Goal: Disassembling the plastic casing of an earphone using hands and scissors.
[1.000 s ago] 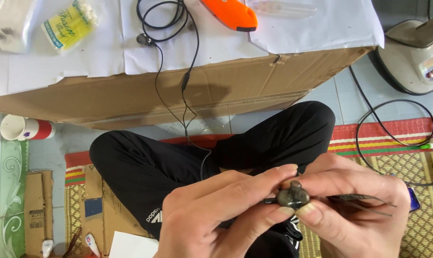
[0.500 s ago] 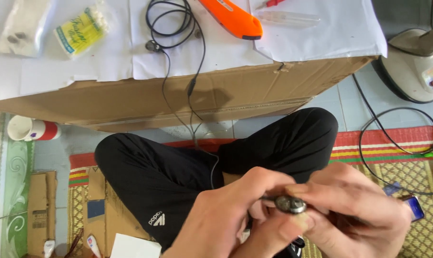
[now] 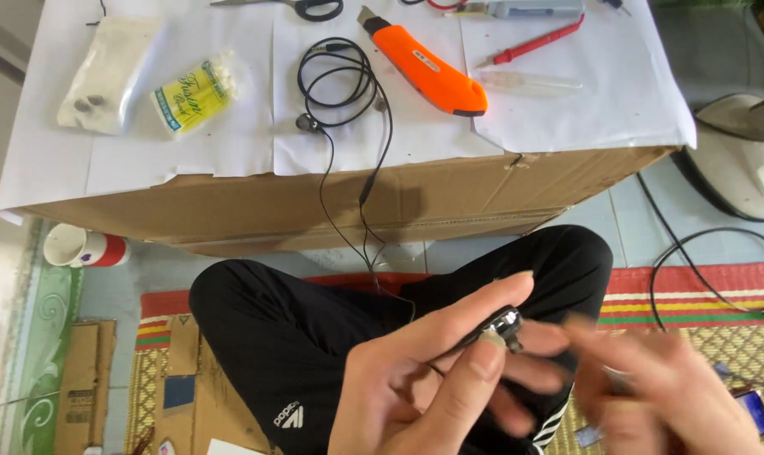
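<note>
Pinching a small dark metal earpiece (image 3: pixel 504 324), the left hand (image 3: pixel 424 383) needed steadiness; the blurred right hand (image 3: pixel 660 392) grip was unclear.

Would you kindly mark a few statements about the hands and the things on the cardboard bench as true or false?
1. The left hand pinches a small dark earbud piece between thumb and forefinger. True.
2. The orange utility knife lies on the floor mat. False: it lies on the white paper on the cardboard.
3. The right hand is motion-blurred. True.
4. The black earphone cable lies stretched out straight. False: it is coiled, with a strand hanging over the edge.
</note>
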